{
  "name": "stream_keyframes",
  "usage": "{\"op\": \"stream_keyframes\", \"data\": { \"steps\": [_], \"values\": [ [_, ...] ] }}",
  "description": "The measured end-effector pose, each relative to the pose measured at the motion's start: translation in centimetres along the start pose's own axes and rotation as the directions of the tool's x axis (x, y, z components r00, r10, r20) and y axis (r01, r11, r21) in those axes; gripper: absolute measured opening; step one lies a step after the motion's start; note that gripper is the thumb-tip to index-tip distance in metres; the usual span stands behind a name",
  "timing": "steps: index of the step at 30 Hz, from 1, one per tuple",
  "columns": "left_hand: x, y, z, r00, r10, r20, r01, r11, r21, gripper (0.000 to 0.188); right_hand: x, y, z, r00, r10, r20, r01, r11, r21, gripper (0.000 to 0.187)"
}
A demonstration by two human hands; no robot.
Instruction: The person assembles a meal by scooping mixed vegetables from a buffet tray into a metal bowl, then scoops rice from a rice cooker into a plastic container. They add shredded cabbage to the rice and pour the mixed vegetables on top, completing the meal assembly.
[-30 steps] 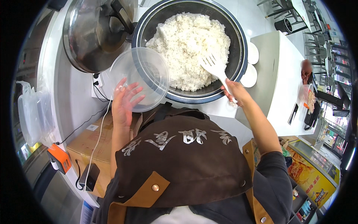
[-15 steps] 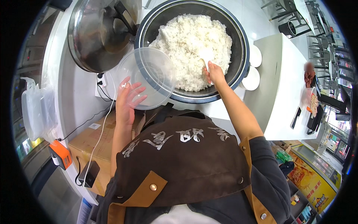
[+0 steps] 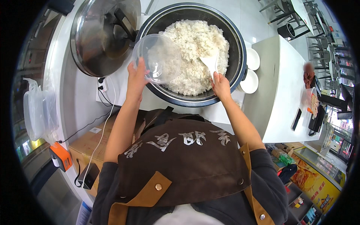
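The lower middle is filled by a brown apron [image 3: 183, 168], on which large silver characters are printed. In the upper middle, a dark round pot [image 3: 235, 52] is heaped with white rice [image 3: 189, 39]. Over its left rim, a clear bowl [image 3: 161, 56] is pinched at the left wall by the left grip [image 3: 139, 77], the fingers being partly hidden. At the rice's lower right, the right grip [image 3: 220, 85] is closed around a white paddle [image 3: 210, 62]; the handle is mostly covered, the blade is seen above the grip, over the rice.
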State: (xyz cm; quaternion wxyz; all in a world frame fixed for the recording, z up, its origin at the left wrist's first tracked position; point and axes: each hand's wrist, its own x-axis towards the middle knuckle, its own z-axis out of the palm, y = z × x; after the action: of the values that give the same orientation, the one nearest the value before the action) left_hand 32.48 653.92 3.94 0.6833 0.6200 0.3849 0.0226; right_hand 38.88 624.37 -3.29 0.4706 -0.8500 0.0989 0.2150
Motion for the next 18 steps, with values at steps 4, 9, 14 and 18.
{"op": "stream_keyframes", "data": {
  "steps": [4, 9, 14, 18],
  "values": [
    [2.1, 0.6, 2.6, 0.996, 0.081, 0.027, -0.084, 0.988, 0.131, 0.092, -1.5, -1.3, -1.4, 0.977, -0.175, -0.122, 0.155, 0.975, -0.158, 0.04],
    [6.2, -1.7, 6.5, 0.956, 0.292, 0.006, -0.272, 0.885, 0.377, 0.095, -4.1, -4.8, -2.7, 0.946, -0.312, -0.086, 0.266, 0.901, -0.342, 0.028],
    [4.0, -0.6, 8.0, 0.988, 0.097, 0.124, -0.103, 0.994, 0.043, 0.083, -6.3, -6.6, -1.9, 0.776, -0.627, 0.067, 0.465, 0.498, -0.732, 0.011],
    [3.0, -1.7, 6.2, 0.979, 0.033, 0.202, -0.003, 0.989, -0.147, 0.068, -6.6, -8.3, -4.3, 0.787, -0.608, 0.101, 0.457, 0.466, -0.758, 0.01]
  ]
}}
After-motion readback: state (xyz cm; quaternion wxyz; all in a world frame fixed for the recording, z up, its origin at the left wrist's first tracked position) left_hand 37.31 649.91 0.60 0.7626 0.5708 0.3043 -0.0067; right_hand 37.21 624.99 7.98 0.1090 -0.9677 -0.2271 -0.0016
